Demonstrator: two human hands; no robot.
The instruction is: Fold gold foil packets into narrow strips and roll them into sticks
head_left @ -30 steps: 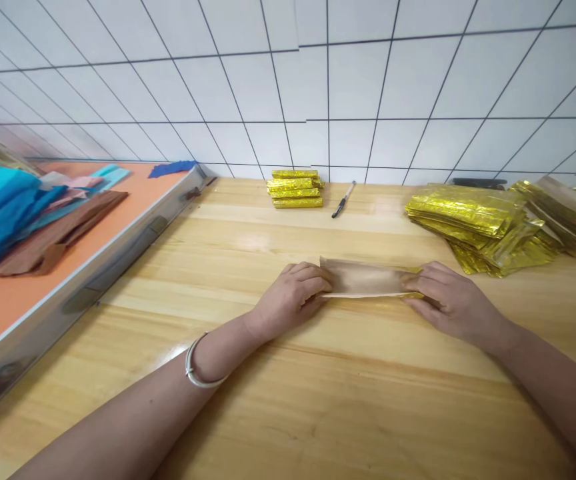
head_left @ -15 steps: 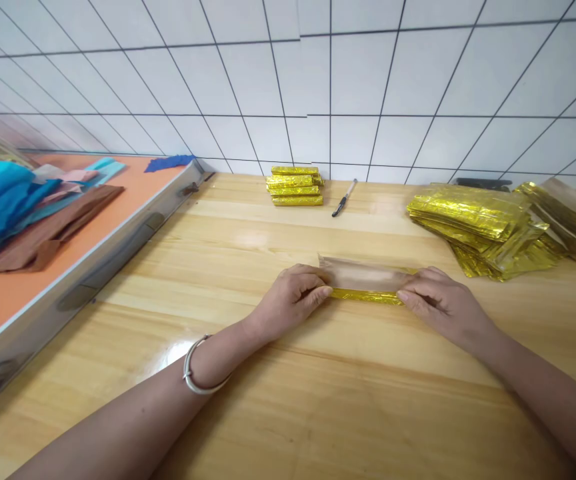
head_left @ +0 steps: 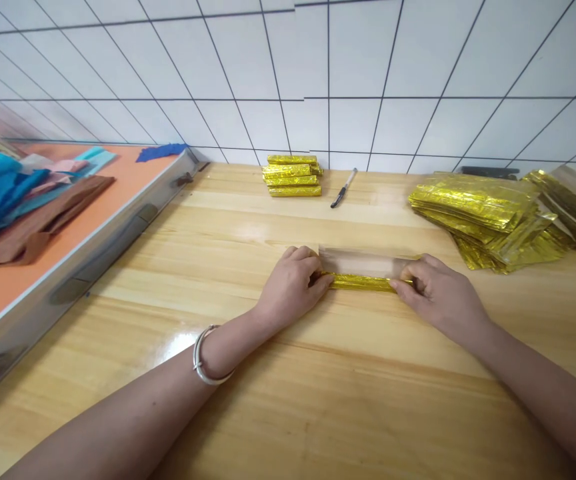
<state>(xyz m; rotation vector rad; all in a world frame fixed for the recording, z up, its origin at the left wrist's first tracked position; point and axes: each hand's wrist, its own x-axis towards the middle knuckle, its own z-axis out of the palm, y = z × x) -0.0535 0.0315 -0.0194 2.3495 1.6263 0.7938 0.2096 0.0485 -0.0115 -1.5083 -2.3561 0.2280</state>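
A strip of gold foil paper lies across the middle of the table, its near edge rolled into a narrow shiny band. Beyond the band the dull, brownish back of the sheet lies face up. At its left end my left hand, with a silver bangle on the wrist, is closed in a pinch on the rolled edge. My right hand pinches the same edge at the right end, thumb in front. The fingertips hide both ends of the roll.
Several gold rolls are stacked near the tiled wall, beside a pen. A pile of gold foil sheets lies back right, with a dark object behind. At left, an orange-surfaced raised board bears blue, brown and pink crepe-like pieces.
The near edge of the foil has been rolled further over, so less of the dull back shows. Both hands moved slightly away from me; the view has tilted down a little.
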